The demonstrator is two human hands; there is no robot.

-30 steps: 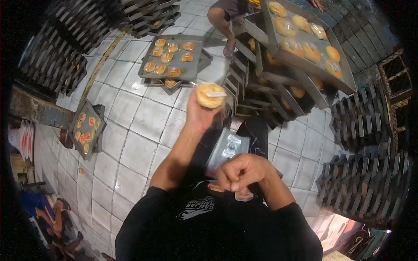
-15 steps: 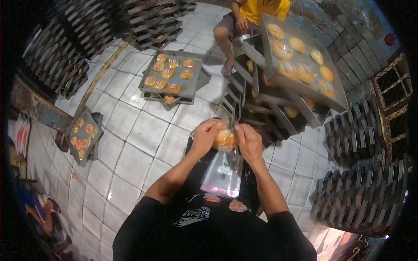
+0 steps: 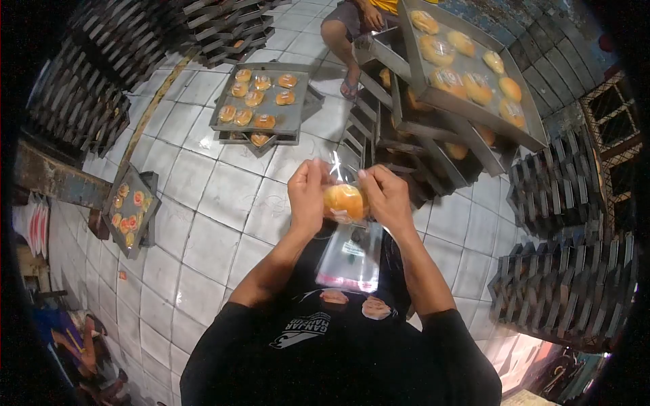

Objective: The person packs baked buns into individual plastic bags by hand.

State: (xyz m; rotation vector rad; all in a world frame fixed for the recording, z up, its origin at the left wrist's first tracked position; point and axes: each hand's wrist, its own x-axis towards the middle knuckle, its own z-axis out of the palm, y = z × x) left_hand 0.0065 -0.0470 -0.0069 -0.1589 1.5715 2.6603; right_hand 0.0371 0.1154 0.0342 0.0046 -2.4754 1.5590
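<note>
A golden bun sits inside a clear plastic bag, held up above my lap. My left hand pinches the bag's upper left edge, with the fingers curled. On the other side, my right hand grips the bag's upper right edge between thumb and fingers. The clear film stands up between both hands, above the bun. Below them, a stack of flat clear bags with a pink-edged end lies on my lap.
A tray of wrapped buns rests on the tiled floor ahead. To the right, a tall stack of trays carries a tray of buns. Another person's leg is behind it. A smaller tray lies left; stacked trays stand right.
Both hands have risen slightly and moved apart at the top. The bag's film now stands spread above the bun, where before it was bunched between the fingers.
</note>
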